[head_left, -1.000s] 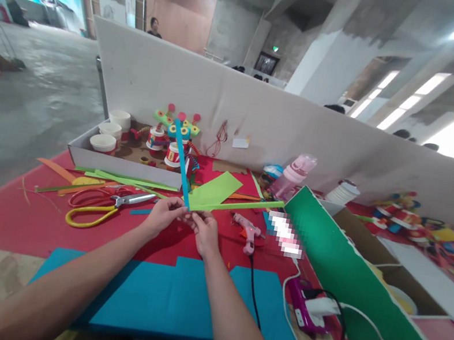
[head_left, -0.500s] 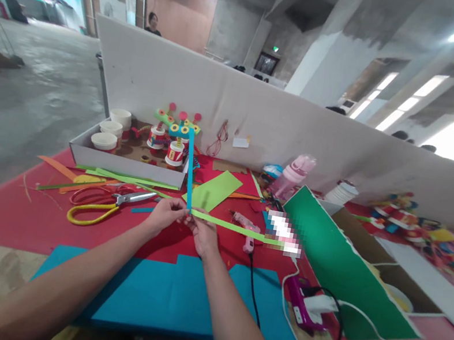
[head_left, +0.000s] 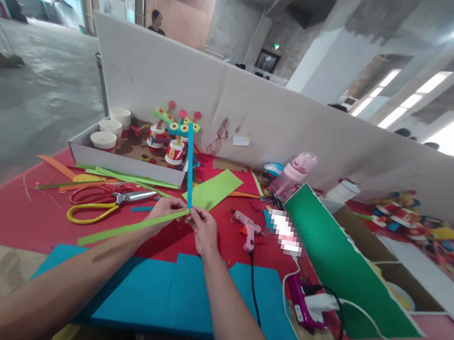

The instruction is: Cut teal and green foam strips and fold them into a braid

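Observation:
My left hand (head_left: 166, 210) and my right hand (head_left: 203, 229) meet over the red table, fingers pinched where two paper strips cross. From that crossing a blue paper strip (head_left: 189, 169) points away from me. The light-green paper strip (head_left: 133, 228) runs to the left, above my left forearm. What lies between the fingertips is mostly hidden. Just beyond my hands is a flat green paper sheet (head_left: 217, 189). Yellow-handled scissors (head_left: 91, 213) rest left of my left hand, and a pink glue gun (head_left: 248, 229) is to the right of my right hand.
A shallow box (head_left: 126, 164) at the back left holds paper cups (head_left: 103, 140) and paper-cup figures (head_left: 175, 152). Blue card (head_left: 143, 296) lies along the front edge. On the right are a purple power strip (head_left: 306, 307) with cables, a green panel (head_left: 346, 267) and a pink bottle (head_left: 294, 173).
The light-green strip has swung from the right side of my hands over to the left. The blue strip still points away from me, and both hands stay pinched at the crossing.

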